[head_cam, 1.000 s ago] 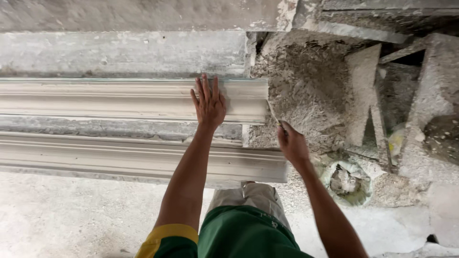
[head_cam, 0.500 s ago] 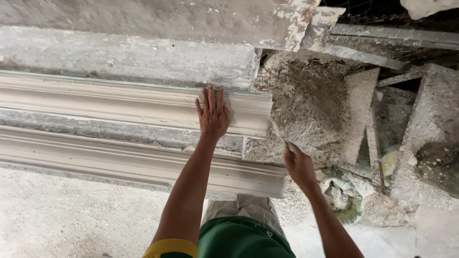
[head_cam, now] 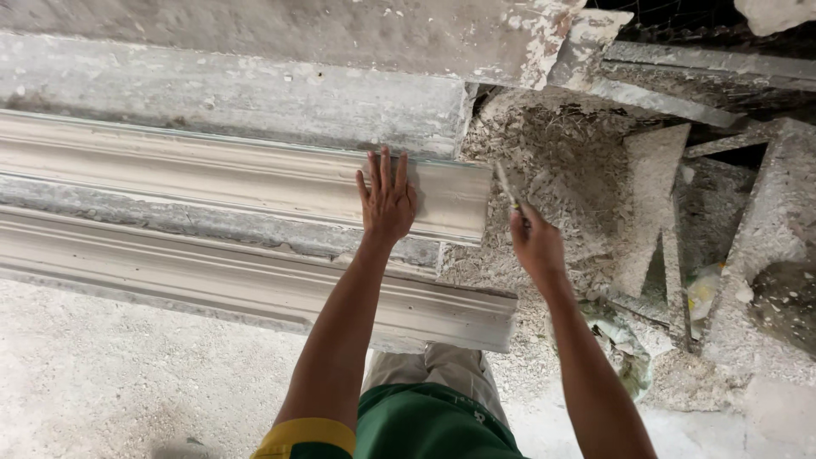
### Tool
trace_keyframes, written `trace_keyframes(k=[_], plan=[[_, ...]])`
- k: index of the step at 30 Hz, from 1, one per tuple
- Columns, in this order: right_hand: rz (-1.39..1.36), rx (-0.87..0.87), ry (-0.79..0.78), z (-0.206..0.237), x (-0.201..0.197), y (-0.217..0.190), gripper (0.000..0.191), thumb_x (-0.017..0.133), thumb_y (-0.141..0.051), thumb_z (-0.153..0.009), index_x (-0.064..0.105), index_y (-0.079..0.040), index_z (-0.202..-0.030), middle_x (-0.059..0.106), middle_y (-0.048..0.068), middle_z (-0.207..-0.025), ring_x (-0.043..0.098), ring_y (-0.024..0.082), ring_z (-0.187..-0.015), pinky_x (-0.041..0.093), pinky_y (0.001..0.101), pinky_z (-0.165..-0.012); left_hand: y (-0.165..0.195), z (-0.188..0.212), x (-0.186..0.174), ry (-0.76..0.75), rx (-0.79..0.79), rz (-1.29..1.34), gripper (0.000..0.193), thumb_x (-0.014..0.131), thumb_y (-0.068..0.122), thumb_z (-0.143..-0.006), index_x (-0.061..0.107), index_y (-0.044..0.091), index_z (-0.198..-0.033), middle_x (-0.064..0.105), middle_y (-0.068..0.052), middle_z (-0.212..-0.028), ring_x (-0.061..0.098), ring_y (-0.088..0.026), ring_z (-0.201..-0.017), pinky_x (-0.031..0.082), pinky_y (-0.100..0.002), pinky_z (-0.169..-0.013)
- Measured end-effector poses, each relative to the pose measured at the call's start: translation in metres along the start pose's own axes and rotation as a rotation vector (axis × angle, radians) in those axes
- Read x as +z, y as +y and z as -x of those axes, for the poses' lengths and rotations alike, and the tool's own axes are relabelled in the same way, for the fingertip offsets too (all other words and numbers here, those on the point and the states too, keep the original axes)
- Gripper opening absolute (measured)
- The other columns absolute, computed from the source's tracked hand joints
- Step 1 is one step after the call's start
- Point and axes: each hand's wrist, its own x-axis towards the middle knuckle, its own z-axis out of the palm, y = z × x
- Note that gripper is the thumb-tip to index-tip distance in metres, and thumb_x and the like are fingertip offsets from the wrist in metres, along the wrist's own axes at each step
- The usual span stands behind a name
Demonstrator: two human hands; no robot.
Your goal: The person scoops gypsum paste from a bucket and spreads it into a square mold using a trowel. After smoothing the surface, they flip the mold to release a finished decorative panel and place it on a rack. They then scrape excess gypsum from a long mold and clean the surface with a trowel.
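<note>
Your left hand [head_cam: 387, 200] lies flat with fingers spread on the upper moulding [head_cam: 212, 174], whose long axis runs left to right, while your right hand [head_cam: 535, 246], closed around a thin tool [head_cam: 507, 189], is just beyond its right end.

cream moulding [head_cam: 212, 183], green shirt [head_cam: 425, 425], grey rubble [head_cam: 561, 161]

A single head-worn view is given, looking steeply down past the wearer's green shirt [head_cam: 425, 425] and along both forearms. The left hand [head_cam: 387, 200] and right hand [head_cam: 535, 246] are seen at arm's length, close above plaster mouldings [head_cam: 212, 178] and rubble [head_cam: 578, 161].
</note>
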Motion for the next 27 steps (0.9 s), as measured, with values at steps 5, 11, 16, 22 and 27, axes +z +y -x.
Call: trace_keyframes(k=[5,11,16,22,27], plan=[[-0.162,0.136,-0.046,0.023,0.002,-0.010,0.051,0.042,-0.031,-0.106,0.045,-0.010,-0.152,0.067,0.010,-0.074,0.049,0.010,-0.043,0.045,0.0306,-0.032,-0.003,-0.004,-0.002,-0.026,-0.014,-0.023,0.061,0.031,0.036,-0.110,0.016,0.021,-0.167,0.008,-0.016,-0.173,0.005,-0.041,-0.159,0.007,-0.067,-0.126],[-0.460,0.318,0.053,0.047,0.014,-0.015,0.051,0.040,-0.038,-0.107,0.050,-0.001,-0.140,0.064,0.011,-0.088,0.054,0.010,-0.047,0.046,0.0290,-0.038,0.000,-0.010,-0.023,-0.236,-0.078,-0.060,0.064,0.030,0.039,-0.107,0.015,0.018,-0.166,0.003,-0.017,-0.172,0.001,-0.039,-0.158,0.006,-0.063,-0.125],[-0.344,0.384,-0.291,0.056,0.001,-0.020,0.037,0.043,-0.038,-0.107,0.057,-0.007,-0.120,0.062,0.010,-0.083,0.047,0.013,-0.045,0.037,0.0282,-0.038,-0.015,-0.007,-0.037,-0.205,-0.044,-0.026,0.067,0.028,0.049,-0.108,0.014,0.017,-0.165,0.001,-0.017,-0.172,-0.001,-0.039,-0.159,0.004,-0.063,-0.127],[-0.270,0.218,0.019,0.117,0.008,-0.041,0.039,0.062,-0.020,-0.105,0.035,0.006,-0.119,0.055,0.013,-0.078,0.052,0.015,-0.056,0.046,0.0301,-0.046,-0.042,0.096,-0.024,0.319,0.179,0.673,0.060,0.030,0.041,-0.114,0.025,0.007,-0.163,0.025,-0.034,-0.166,0.021,-0.048,-0.157,0.023,-0.069,-0.126],[-0.233,-0.153,-0.293,0.199,0.178,-0.089,0.050,0.062,-0.010,-0.096,0.033,-0.002,-0.136,0.055,0.015,-0.114,0.062,0.023,-0.086,0.059,0.0357,-0.068,-0.103,0.301,-0.029,-0.218,-0.023,1.279,0.061,0.030,0.041,-0.121,0.038,-0.009,-0.154,0.047,-0.035,-0.150,0.048,-0.045,-0.139,0.042,-0.049,-0.114]])
